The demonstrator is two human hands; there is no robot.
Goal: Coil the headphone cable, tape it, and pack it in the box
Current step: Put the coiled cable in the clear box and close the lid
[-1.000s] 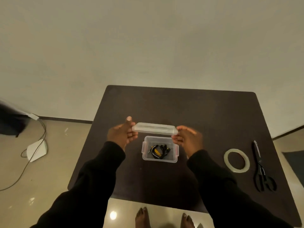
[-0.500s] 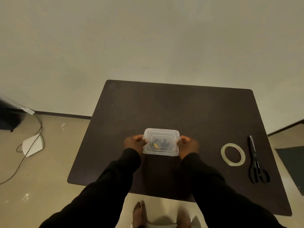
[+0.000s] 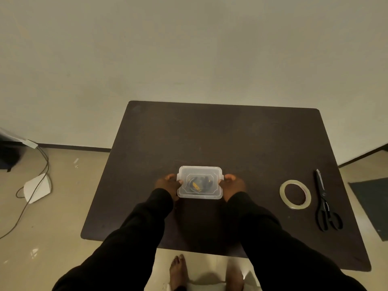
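Note:
A small clear plastic box stands in the middle of the dark table, with its clear lid lying flat on top. Through the lid I see the coiled black headphone cable with a yellow patch. My left hand grips the box's left end at the clip. My right hand grips the right end in the same way. Both thumbs press on the lid's side tabs.
A roll of clear tape lies on the table to the right, with black scissors beside it near the right edge. On the floor at the left lie a white device and a cable. My bare feet show below the table's near edge.
One second ago both hands held the lid above the open box. They lowered it onto the box and now press at its two ends.

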